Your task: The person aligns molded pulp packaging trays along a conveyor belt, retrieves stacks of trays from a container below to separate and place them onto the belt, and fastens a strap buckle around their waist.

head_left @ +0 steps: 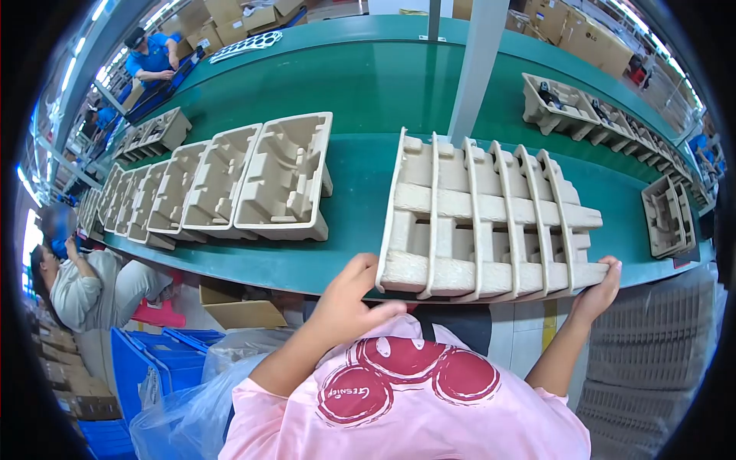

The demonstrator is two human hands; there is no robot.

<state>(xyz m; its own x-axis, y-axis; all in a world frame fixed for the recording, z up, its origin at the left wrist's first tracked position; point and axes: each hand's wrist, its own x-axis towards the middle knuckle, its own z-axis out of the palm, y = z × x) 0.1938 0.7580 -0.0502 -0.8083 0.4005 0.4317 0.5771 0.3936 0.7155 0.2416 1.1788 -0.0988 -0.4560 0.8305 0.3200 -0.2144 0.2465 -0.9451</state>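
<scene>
A nested stack of beige moulded pulp trays (pixel 452 274) lies on its side at the front edge of the green workbench (pixel 368 172). My left hand (pixel 354 300) presses against the near left corner of the stack, its thumb stretched out below the rim and its fingertips partly hidden. At the other end, my right hand (pixel 599 293) grips the near right corner, with fingers curled round the last tray. To the left, a row of separate pulp trays (pixel 281 180) stands on the bench, cavities facing up.
More pulp trays with dark parts (pixel 563 107) line the far right; two trays (pixel 665 218) stand at the right end. A metal post (pixel 477 77) rises behind the stack. Blue bins (pixel 157 360) stand below left. A seated person (pixel 88 287) and a blue-shirted worker (pixel 153 57) are at left.
</scene>
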